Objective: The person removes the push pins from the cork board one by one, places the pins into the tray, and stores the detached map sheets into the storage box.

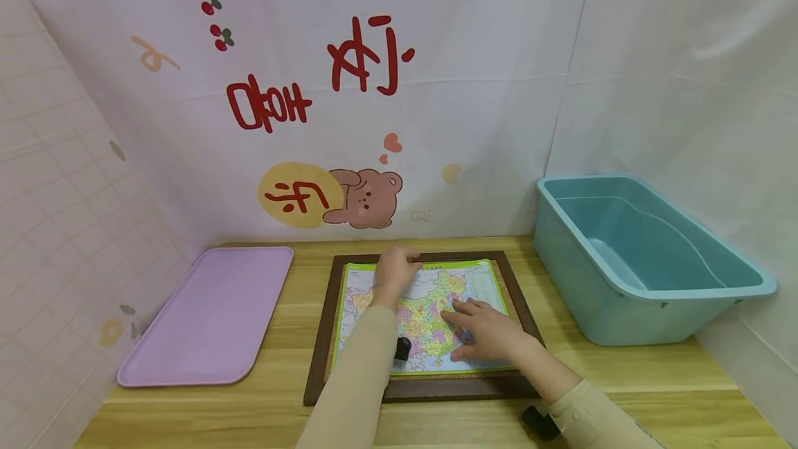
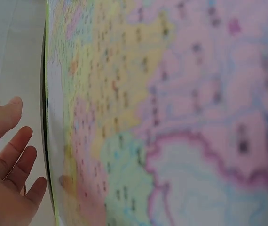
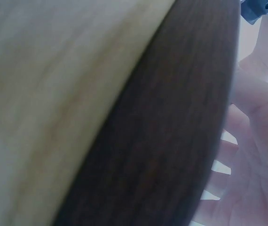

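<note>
A colourful map sheet with a green border [image 1: 430, 317] lies on a brown-framed cork board [image 1: 430, 388]. My left hand [image 1: 396, 272] reaches over the map's far edge, its fingers pointing right. In the left wrist view that hand [image 2: 11, 165] has its thumb and loosely bent fingers apart, with nothing between them, close to the map's printed surface [image 2: 120, 103]. Over the right part of the map, my right hand [image 1: 486, 328] is spread with its palm down. The right wrist view shows this hand [image 3: 251, 174] with separated fingers, partly hidden behind the dark frame [image 3: 153, 122].
A lilac tray [image 1: 208, 317] lies at the left on the wooden table [image 1: 280, 393]. To the right stands a deep teal tub [image 1: 623, 310]. A white printed cloth [image 1: 474, 89] hangs behind the table. Small black wrist devices [image 1: 539, 423] sit at both forearms.
</note>
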Demonstrator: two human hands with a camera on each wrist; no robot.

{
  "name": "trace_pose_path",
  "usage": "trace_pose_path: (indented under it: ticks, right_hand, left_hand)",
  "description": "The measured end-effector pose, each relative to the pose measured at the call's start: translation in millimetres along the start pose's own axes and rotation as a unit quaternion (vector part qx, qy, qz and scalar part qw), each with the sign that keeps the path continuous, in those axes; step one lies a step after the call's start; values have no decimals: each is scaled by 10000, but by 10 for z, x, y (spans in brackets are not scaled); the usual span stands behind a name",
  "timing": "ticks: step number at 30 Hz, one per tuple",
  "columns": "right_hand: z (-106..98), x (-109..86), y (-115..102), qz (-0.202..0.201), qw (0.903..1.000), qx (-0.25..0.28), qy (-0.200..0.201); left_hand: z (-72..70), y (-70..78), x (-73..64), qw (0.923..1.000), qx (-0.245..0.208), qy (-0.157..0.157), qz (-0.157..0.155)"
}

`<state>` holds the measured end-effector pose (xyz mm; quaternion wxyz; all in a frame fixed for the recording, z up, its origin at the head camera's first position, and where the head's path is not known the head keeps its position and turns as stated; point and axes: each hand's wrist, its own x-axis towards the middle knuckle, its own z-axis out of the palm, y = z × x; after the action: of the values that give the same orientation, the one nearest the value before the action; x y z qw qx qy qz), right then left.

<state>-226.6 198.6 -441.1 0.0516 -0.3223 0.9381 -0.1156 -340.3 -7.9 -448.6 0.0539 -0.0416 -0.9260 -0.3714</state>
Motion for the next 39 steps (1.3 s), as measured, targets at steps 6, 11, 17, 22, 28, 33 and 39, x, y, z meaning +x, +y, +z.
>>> trace_pose_path:
  ticks: [6, 11, 17, 22, 28, 33, 39]
  right_hand:
    - [-5, 2, -9, -13, 10000, -8, 22]
    - [5, 2, -13, -12, 10000, -20, 18]
    - [20, 18, -11, -68, 9999, -125, 84]
    - [21, 16, -10, 1, 9999, -120, 37]
    - [8, 1, -13, 25, 10000, -96, 4]
    - [10, 1, -12, -44, 9999, -136, 43]
    - [20, -7, -13, -81, 9999, -65, 72]
  left_hand:
    - [50, -41, -10, 9982, -488, 152, -311]
    - [75, -47, -31, 9985, -365, 170, -380]
    - [73, -43, -92, 9986, -265, 237, -403]
    - [99, -44, -100, 9991, -100, 222, -359]
    - [132, -25, -93, 9989, 150, 91, -426]
    - [149, -21, -84, 9981, 267, 49, -554]
    - [161, -6, -93, 9976, 232, 143, -640]
